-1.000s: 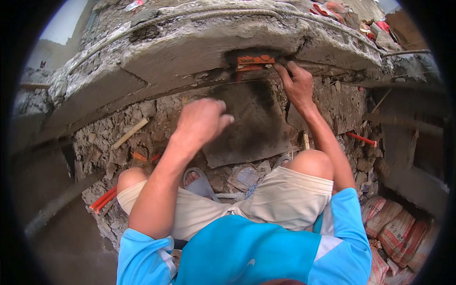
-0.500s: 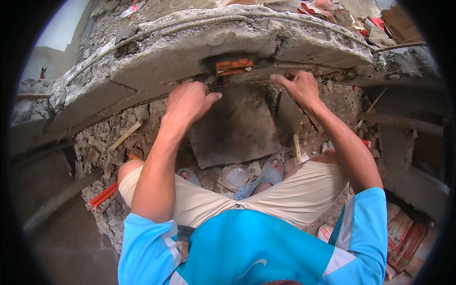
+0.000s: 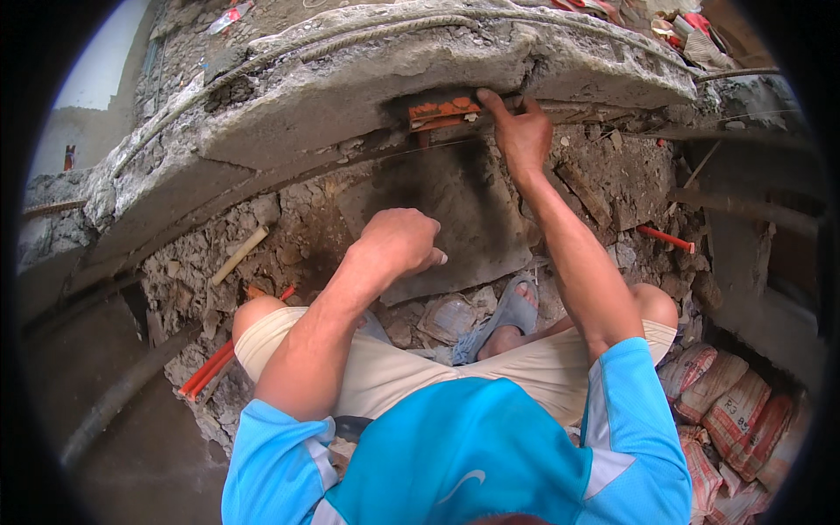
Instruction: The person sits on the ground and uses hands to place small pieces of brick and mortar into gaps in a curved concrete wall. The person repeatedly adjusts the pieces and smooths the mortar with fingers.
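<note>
An orange-red plastic box (image 3: 442, 111) sits in a dark recess in the underside of the rough concrete edge (image 3: 324, 114). My right hand (image 3: 523, 140) reaches up beside it, fingers apart, the thumb tip against the concrete by the box's right end. My left hand (image 3: 398, 242) is lower, its fingers curled closed over a grey slab (image 3: 477, 236); whatever it may hold is hidden. A thin taut line (image 3: 359, 156) runs along the concrete just below the box, behind the right hand.
Steel bar (image 3: 385, 28) lies along the concrete's top. Orange pipes (image 3: 208, 372) and a pale stick (image 3: 240, 255) rest on rubble at left; another orange pipe (image 3: 667, 238) lies at right. Red-and-white sacks (image 3: 731, 411) are piled at lower right. My sandalled foot (image 3: 512, 315) stands among stones.
My left hand has dropped down and right, away from the line. My right hand has moved up and left to the concrete by the box. The view has shifted slightly.
</note>
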Demonstrator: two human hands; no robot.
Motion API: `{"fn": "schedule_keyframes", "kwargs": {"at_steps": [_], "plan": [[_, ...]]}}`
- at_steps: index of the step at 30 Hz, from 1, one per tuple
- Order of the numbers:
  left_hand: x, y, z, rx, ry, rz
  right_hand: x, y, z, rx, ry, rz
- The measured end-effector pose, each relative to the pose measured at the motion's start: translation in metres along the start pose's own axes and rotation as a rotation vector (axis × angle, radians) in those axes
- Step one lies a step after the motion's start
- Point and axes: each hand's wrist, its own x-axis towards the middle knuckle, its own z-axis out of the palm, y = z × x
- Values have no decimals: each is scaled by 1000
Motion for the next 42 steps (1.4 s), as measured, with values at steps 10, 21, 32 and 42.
{"fn": "schedule_keyframes", "kwargs": {"at_steps": [10, 21, 32, 42], "plan": [[1, -11, -3, -3, 99, -29, 2, 8, 6, 49, -67, 70], [-6, -42, -24, -63, 165, -242, -44, 119, 25, 107, -100, -77], [19, -68, -43, -379, 547, -387, -25, 95, 50, 784, -196, 238], [45, -65, -37, -1094, 604, -353, -53, 44, 68, 1132, -226, 413]]}}
